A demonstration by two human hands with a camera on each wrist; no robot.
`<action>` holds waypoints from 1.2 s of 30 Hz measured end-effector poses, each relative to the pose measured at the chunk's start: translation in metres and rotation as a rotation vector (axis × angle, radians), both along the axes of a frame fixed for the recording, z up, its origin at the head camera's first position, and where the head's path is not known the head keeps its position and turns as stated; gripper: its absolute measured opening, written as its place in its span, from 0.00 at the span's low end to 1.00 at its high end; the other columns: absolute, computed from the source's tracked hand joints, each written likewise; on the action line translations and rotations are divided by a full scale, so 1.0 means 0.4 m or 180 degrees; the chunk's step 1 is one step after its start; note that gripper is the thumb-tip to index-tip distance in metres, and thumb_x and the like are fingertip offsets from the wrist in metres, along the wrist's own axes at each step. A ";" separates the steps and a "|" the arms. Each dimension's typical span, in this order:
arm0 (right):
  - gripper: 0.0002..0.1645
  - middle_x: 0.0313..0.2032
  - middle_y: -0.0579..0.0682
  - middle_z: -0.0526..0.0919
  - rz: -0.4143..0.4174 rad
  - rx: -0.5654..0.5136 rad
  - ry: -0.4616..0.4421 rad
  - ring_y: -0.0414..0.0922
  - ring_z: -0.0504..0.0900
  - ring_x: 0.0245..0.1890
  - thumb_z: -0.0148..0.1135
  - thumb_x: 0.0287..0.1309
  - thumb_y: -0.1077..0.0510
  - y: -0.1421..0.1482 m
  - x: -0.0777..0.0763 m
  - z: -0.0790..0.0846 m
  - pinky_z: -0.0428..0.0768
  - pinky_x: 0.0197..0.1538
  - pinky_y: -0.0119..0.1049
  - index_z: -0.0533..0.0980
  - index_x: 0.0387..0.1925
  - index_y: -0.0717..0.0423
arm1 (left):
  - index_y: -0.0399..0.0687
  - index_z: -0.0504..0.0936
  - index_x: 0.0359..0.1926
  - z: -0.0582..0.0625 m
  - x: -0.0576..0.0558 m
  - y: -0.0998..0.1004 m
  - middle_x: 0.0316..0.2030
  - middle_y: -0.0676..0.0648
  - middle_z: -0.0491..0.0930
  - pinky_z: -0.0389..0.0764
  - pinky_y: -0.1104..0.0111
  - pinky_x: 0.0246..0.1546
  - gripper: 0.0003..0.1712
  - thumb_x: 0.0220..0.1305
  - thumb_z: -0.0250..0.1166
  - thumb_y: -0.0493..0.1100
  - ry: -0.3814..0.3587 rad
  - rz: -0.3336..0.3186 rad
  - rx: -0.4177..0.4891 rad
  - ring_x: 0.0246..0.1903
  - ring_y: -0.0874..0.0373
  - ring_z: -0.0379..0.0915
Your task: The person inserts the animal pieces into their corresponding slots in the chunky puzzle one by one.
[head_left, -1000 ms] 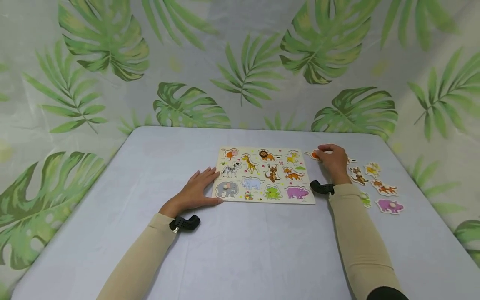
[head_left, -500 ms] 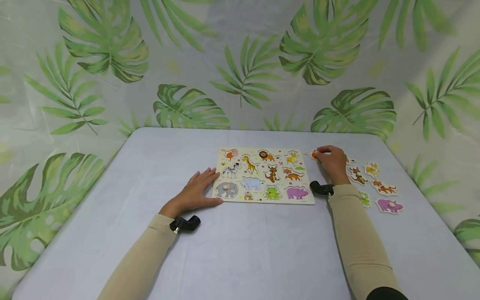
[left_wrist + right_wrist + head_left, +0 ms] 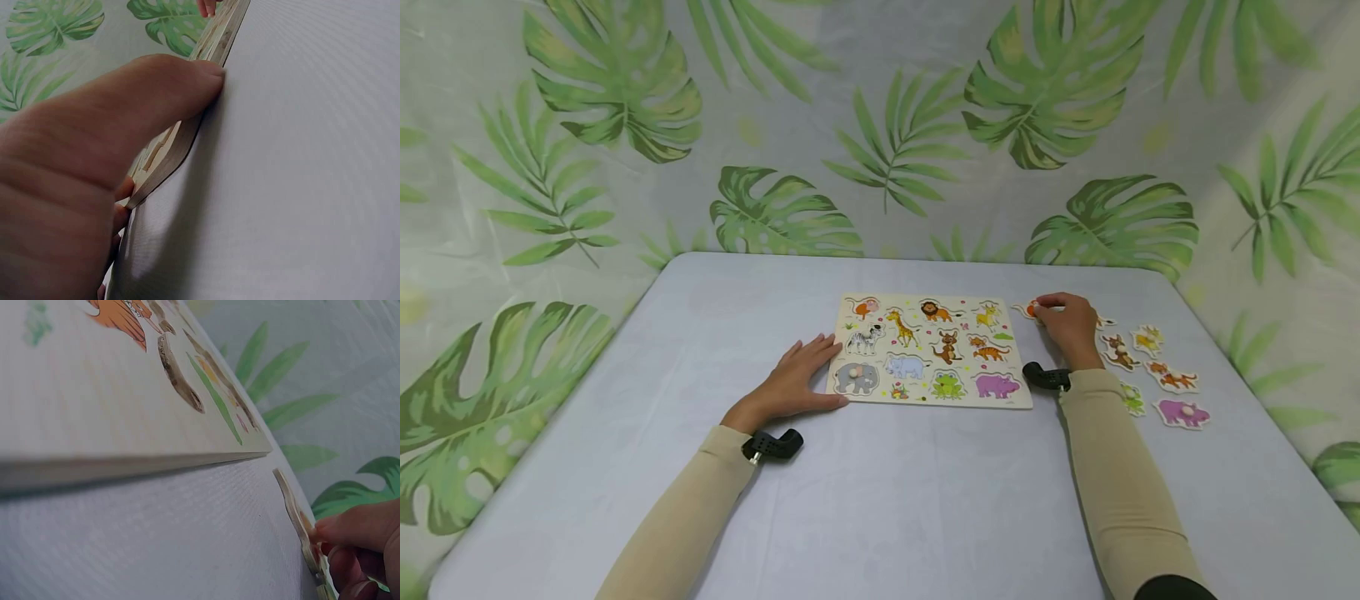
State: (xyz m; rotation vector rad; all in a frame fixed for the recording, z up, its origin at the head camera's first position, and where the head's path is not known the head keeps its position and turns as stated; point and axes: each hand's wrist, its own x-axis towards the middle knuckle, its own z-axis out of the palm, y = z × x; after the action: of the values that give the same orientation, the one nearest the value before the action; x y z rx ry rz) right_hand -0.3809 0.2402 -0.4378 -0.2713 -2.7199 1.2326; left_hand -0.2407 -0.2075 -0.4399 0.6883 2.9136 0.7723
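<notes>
A wooden animal puzzle board (image 3: 917,335) lies in the middle of the table, with printed animal recesses. An elephant piece (image 3: 857,378) with a knob sits in its front left recess. My left hand (image 3: 792,377) touches the board's left corner, thumb at the front edge and fingers along the left side. Beyond the board's back right corner, my right hand (image 3: 1070,323) pinches an orange puzzle piece (image 3: 1030,310) with a curled tail, apparently the monkey. In the right wrist view, that piece's wavy edge (image 3: 294,509) shows beside the thumb; its far part is hidden.
Loose pieces lie right of the board: a kangaroo (image 3: 1119,353), a yellow animal (image 3: 1147,340), a tiger (image 3: 1172,377), a frog (image 3: 1132,400) and a purple hippo (image 3: 1182,413). Another is partly hidden behind the right hand. A leaf-patterned cloth (image 3: 895,125) hangs behind the table.
</notes>
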 end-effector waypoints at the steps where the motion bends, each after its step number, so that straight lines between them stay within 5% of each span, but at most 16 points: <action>1: 0.19 0.54 0.60 0.78 -0.0001 0.0009 0.0004 0.57 0.72 0.56 0.58 0.66 0.53 0.000 0.000 -0.001 0.72 0.56 0.53 0.79 0.53 0.59 | 0.45 0.58 0.73 0.000 0.000 0.000 0.74 0.44 0.51 0.37 0.55 0.73 0.55 0.51 0.68 0.66 -0.0007 -0.0002 -0.0007 0.74 0.50 0.40; 21: 0.18 0.54 0.60 0.78 -0.0008 0.0013 -0.0028 0.57 0.72 0.56 0.59 0.64 0.53 -0.002 -0.005 0.003 0.71 0.58 0.53 0.81 0.50 0.59 | 0.43 0.58 0.73 0.006 0.003 0.003 0.74 0.43 0.52 0.37 0.54 0.73 0.55 0.52 0.68 0.64 0.0010 -0.0001 0.0015 0.74 0.49 0.40; 36: 0.17 0.48 0.61 0.80 -0.0029 0.0046 0.0057 0.56 0.74 0.48 0.60 0.63 0.54 -0.008 0.003 0.008 0.74 0.45 0.45 0.81 0.48 0.61 | 0.45 0.58 0.73 0.002 0.004 0.001 0.74 0.44 0.51 0.37 0.56 0.73 0.55 0.52 0.68 0.65 -0.0002 0.0021 0.0014 0.74 0.51 0.40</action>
State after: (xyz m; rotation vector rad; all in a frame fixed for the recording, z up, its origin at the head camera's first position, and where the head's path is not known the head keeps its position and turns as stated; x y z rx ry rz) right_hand -0.3796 0.2369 -0.4346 -0.2692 -2.7083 1.2066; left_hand -0.2390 -0.2070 -0.4390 0.6788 2.9160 0.7795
